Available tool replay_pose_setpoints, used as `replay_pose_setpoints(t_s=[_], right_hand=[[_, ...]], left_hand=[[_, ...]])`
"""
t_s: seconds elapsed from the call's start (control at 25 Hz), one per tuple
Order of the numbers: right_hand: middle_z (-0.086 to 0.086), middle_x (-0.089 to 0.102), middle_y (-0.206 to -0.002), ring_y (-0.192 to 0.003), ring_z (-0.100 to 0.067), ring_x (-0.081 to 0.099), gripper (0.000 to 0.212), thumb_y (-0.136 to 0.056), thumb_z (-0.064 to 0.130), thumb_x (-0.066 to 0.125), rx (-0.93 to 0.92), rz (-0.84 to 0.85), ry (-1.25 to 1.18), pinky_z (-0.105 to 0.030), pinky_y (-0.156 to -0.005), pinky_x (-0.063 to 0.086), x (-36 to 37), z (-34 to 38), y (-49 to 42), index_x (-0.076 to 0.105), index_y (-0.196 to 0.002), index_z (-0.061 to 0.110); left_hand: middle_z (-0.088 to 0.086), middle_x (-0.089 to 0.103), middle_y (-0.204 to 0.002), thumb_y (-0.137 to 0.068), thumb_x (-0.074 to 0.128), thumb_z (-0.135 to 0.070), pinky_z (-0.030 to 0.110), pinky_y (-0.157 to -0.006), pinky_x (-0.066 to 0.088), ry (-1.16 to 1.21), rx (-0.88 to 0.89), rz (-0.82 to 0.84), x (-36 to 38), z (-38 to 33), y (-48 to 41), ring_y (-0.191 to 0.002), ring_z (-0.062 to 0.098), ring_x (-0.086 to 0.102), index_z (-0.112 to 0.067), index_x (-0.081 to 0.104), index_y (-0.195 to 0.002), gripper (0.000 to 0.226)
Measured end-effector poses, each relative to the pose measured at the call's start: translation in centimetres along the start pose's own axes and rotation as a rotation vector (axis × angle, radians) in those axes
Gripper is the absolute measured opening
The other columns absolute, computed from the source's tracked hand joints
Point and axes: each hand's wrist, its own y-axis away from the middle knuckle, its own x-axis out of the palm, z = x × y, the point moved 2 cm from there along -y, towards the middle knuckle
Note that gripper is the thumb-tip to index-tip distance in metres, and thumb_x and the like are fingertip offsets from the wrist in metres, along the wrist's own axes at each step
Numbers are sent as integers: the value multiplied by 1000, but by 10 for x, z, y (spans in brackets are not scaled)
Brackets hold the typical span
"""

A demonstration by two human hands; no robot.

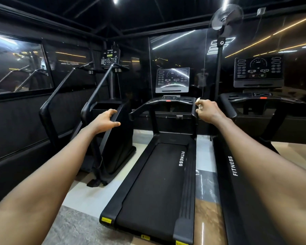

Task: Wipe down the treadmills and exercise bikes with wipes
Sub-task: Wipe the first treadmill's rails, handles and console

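At centre right of the frame, my right hand pinches a small white wipe at the right handrail of the middle treadmill. My left hand, left of centre, is loosely spread and holds nothing. I judge it best to wrap the wipe round the rail and sweep its full length with steady pressure.

Two bare forearms are shown, uncovered along their whole visible length up to the wrists. The left hand and the right hand are likewise seen bare, fingers uncovered.
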Motion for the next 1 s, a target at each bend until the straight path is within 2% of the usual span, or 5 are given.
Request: replay_pose_setpoints(t_s=[0.28,0.52,0.72,0.84,1.0], right_hand=[[-14,67,-124,-123,-31,57,38,-96,15,56,1,-4,-75,-32,-104,43,96,-7,-194,62,-133,12],[-14,68,-122,-113,-30,63,34,-93,17,55,33,-55,-121,-33,-102,48,203,-20,-369,67,-125,20],[-15,65,-128,-121,-30,58,37,-94,15,53,46,-52,-112,-30,-103,43,289,-26,-495,65,-129,16],[-14,64,-130,-119,-29,59,39,-93,16,52,39,-10,-96,-26,-96,42,334,-28,-567,64,-130,18],[-14,64,-129,-118,-29,59,40,-93,15,50,26,22,-71,-29,-99,44,377,-37,-651,63,-131,17]], left_hand=[[9,45,-152,-90,73,-26,28,-108,34,-19,-39,1,29,55,-191,-142,22,41,-16,38,-152,72],[9,43,-154,-89,75,-29,37,-116,36,-32,-2,-37,48,130,-379,-144,23,39,-16,38,-152,74],[10,44,-153,-89,75,-27,36,-113,35,-54,5,-30,67,196,-518,-142,24,42,-13,39,-152,73],[10,44,-154,-89,75,-27,35,-114,34,-33,-35,-25,77,229,-593,-143,24,41,-13,39,-152,73],[9,46,-152,-90,75,-26,34,-113,33,7,-48,-20,92,251,-677,-143,22,41,-14,39,-152,73]])
